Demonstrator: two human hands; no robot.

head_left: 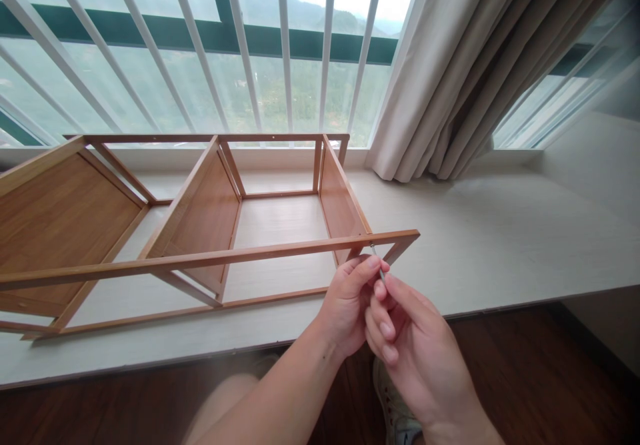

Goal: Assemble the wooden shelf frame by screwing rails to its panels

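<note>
Both hands, left and right, pinch our hex key together at the rail; we judge a screw mid-tightening; next, a steady turn.

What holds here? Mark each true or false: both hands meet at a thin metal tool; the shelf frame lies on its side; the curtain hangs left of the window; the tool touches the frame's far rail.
1. Left hand and right hand meet at the thin metal tool: true.
2. The wooden shelf frame lies on its side on the ledge: true.
3. The curtain hangs left of the window: false, it hangs on the right.
4. The tool touches the far rail: false, its tip meets the near rail.
</note>
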